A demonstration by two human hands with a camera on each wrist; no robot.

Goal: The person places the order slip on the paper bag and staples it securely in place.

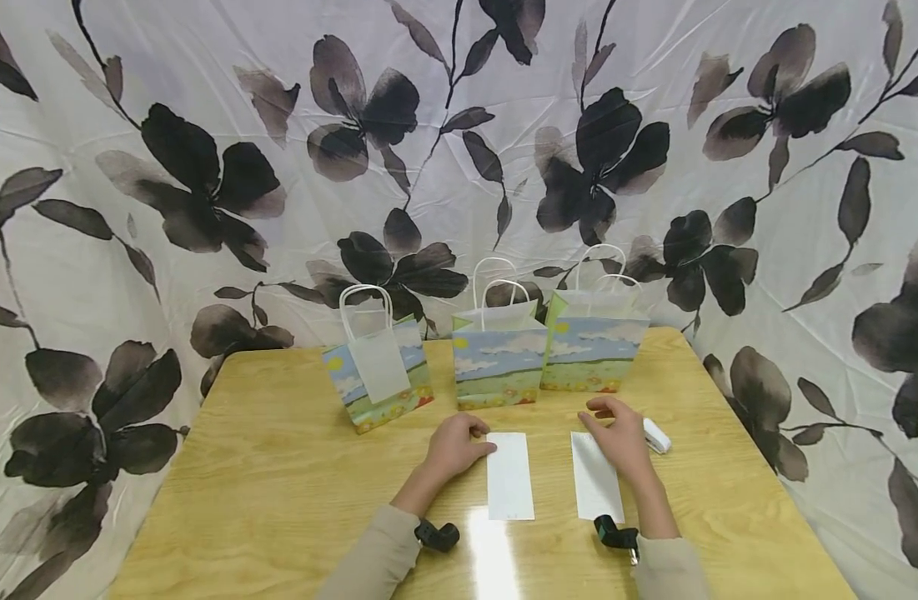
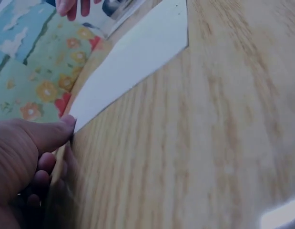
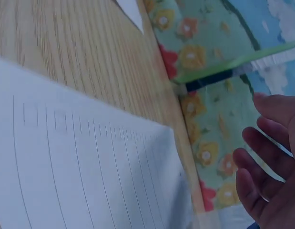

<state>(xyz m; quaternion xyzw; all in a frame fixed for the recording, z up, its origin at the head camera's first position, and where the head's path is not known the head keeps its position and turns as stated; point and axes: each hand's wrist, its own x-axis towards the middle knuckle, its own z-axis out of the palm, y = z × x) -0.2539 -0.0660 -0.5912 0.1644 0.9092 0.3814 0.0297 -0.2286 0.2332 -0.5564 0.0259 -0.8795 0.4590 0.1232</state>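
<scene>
My left hand (image 1: 459, 443) pinches the upper left corner of a blank-looking white paper slip (image 1: 510, 477), thumb on top, as the left wrist view shows. A second white paper slip (image 1: 597, 479) lies to its right, printed with lines and small boxes in the right wrist view. Over that slip's top edge hovers my right hand (image 1: 619, 433), fingers loosely bent and holding nothing. Beyond the hands stand a middle paper gift bag (image 1: 499, 367) and a right gift bag (image 1: 594, 350), both printed with sky and flowers.
Farther left stands another gift bag (image 1: 419, 350), turned at an angle, with a white slip (image 1: 379, 367) against its front. A small white stapler-like object (image 1: 657, 436) lies right of my right hand. Behind the wooden table (image 1: 278, 467) hangs a floral cloth (image 1: 459, 167).
</scene>
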